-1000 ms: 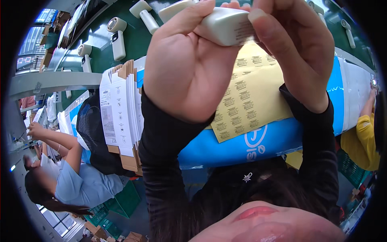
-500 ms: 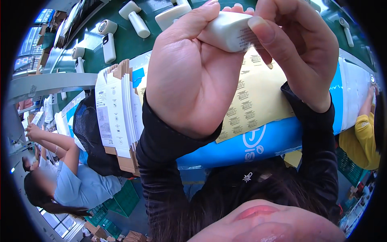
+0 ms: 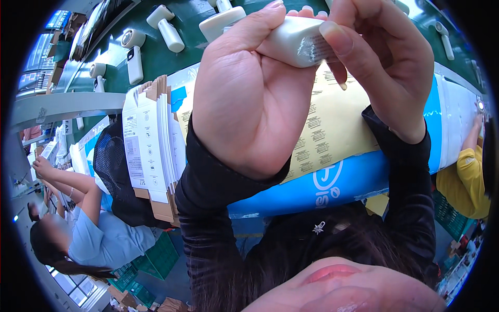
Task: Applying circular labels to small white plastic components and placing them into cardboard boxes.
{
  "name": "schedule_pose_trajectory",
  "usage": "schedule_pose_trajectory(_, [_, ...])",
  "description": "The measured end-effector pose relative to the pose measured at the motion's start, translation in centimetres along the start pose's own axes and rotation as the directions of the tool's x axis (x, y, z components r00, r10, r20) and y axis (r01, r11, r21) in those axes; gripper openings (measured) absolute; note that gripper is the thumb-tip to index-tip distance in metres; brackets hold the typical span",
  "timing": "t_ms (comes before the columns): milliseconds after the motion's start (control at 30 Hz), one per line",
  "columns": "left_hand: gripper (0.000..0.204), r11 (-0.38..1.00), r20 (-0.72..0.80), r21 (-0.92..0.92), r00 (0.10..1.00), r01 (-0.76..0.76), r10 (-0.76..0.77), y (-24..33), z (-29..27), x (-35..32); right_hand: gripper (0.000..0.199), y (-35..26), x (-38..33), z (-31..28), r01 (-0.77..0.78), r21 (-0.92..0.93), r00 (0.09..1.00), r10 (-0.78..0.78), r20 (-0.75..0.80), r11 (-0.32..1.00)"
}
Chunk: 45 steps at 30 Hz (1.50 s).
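- The left hand point(image 3: 249, 99), centre of the frame, has its grip wrapped closed around a small white plastic device point(image 3: 293, 41), raised near the top edge.
- The right hand point(image 3: 384, 67), upper right, pinches the device's end; its thumb presses on a clear film or sticker point(image 3: 314, 48) at that end, with the fingers curled shut behind.
- Behind the hands lies a yellow sheet of labels point(image 3: 332, 130) on a blue and white bag point(image 3: 358, 182); a stack of flat cartons point(image 3: 150, 145) stands left of centre.
- More white devices point(image 3: 166, 28) lie on the green table point(image 3: 156, 57) at the upper left.
- Risk, as I judge it: the film looks creased, so a hard thumb stroke could tear it or set it crooked; the device, held high above the table, could slip if the left grip loosens.
- Compared with the earlier frame, the device sits a little further right and lower in the frame, and the right thumb has moved onto its end.
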<state>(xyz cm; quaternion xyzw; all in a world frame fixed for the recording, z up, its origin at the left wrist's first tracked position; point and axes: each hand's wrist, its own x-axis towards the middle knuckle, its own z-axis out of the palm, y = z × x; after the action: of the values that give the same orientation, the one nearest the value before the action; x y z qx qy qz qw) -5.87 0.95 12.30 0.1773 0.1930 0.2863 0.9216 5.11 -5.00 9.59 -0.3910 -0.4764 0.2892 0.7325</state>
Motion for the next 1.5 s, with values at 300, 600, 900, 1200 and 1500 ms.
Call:
schedule_pose_trajectory(300, [0.019,1.000,0.007,-0.011,1.000,0.007,-0.007,0.0,-0.3,-0.1,0.018,0.0,0.0,0.2,-0.010,-0.079,1.000,0.009,-0.008,0.997])
schedule_pose_trajectory(600, [0.017,1.000,-0.065,-0.016,0.998,0.015,-0.017,1.2,-1.1,1.9,0.029,0.5,1.2,-1.4,0.059,-0.749,0.997,-0.072,0.015,0.660])
schedule_pose_trajectory(900, [0.049,0.662,-0.235,0.714,0.812,-0.228,0.534,13.2,-15.2,16.0,0.030,14.2,8.2,2.9,0.223,-0.917,0.902,0.287,0.323,0.330])
schedule_pose_trajectory(1200, [0.029,-0.436,-0.050,0.758,0.710,0.485,0.703,14.8,-19.9,17.2,0.021,17.8,9.1,3.8,-0.101,-0.870,0.837,0.514,0.189,0.483])
schedule_pose_trajectory(1500, [0.030,-0.802,0.385,0.570,0.805,0.178,0.452,14.1,-16.4,7.2,0.020,3.0,1.9,-11.9,-0.278,-0.532,0.936,0.350,0.037,0.800])
